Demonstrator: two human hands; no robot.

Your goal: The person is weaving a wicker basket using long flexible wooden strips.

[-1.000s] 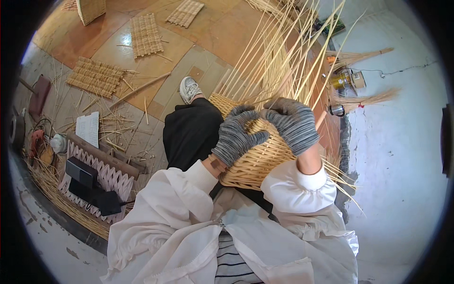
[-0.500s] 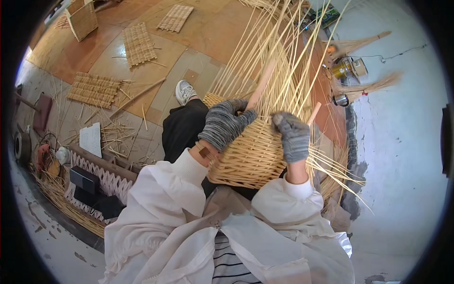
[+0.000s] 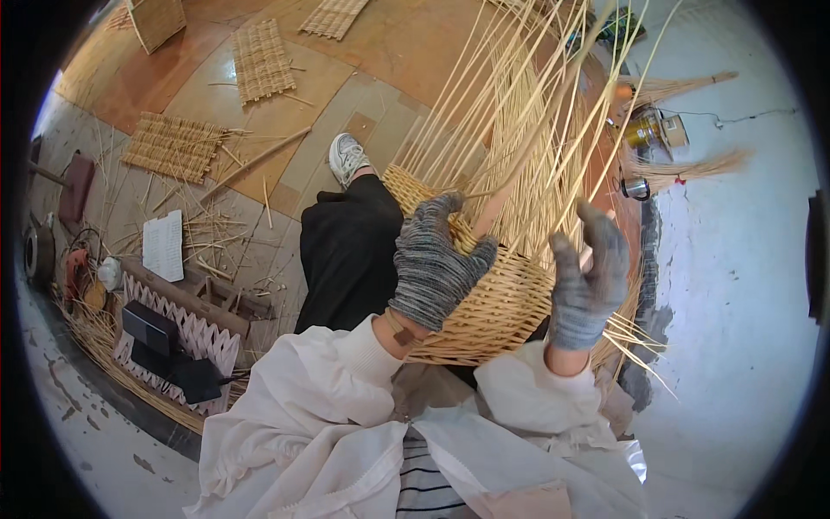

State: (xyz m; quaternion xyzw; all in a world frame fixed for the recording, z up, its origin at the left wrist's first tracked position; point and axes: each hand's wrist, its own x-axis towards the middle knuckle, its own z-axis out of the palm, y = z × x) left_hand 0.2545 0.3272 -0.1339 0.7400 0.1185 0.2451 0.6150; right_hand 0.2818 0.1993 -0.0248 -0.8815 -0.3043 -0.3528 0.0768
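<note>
A half-woven wicker basket (image 3: 497,307) rests across my lap, with long pale stakes (image 3: 527,130) fanning up and away from it. My left hand (image 3: 437,259), in a grey striped knit glove, grips its upper edge, thumb on the near weave and fingertips toward the far side. One loose strand (image 3: 540,130) arcs from beside those fingertips up to the right. My right hand (image 3: 592,281), gloved too and slightly blurred, is raised just right of the basket, thumb and fingers apart, holding nothing visible. A flat pinkish slat (image 3: 494,208) stands among the stakes behind the left hand.
On the floor at left lie woven panels (image 3: 173,147), a long stick (image 3: 255,164) and cut scraps. A box with a zigzag-edged side (image 3: 194,324) holds a dark device (image 3: 150,324). Strand bundles, a metal cup (image 3: 635,189) and the wall (image 3: 735,285) are at right.
My right hand has come off the basket's edge, moved right and opened. My left hand has shifted slightly right and down with the basket. A strand now arcs over the stakes.
</note>
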